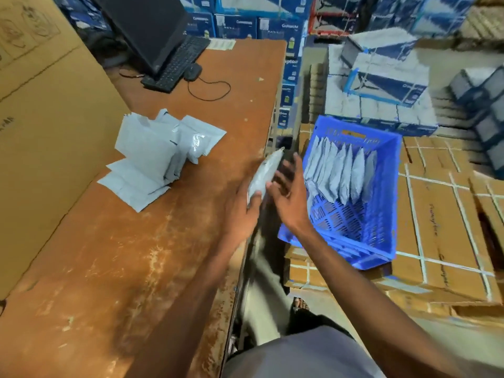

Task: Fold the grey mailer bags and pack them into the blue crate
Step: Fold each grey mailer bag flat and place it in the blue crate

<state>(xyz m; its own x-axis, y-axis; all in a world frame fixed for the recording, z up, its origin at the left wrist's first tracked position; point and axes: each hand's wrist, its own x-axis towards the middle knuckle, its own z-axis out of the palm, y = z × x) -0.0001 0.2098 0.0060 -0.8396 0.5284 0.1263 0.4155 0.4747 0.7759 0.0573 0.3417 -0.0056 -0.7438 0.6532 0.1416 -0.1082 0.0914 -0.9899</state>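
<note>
My left hand point(242, 211) grips a folded grey mailer bag point(266, 171) at the table's right edge, thumb over its lower end. My right hand point(289, 192) hovers just right of the bag, fingers spread and relaxed, its fingertips close to the bag. The blue crate point(381, 236) sits to the right on strapped cardboard boxes. Several folded grey bags point(341, 173) stand upright in a row along its far side. A loose pile of unfolded grey mailer bags point(152, 156) lies on the brown table point(122, 255) to the left.
A large cardboard box point(41, 132) stands along the table's left side. A black monitor point(147, 25), keyboard point(177, 64) and mouse point(192, 72) sit at the far end. Strapped cardboard boxes point(450, 227) and stacked blue cartons point(381, 85) fill the floor to the right.
</note>
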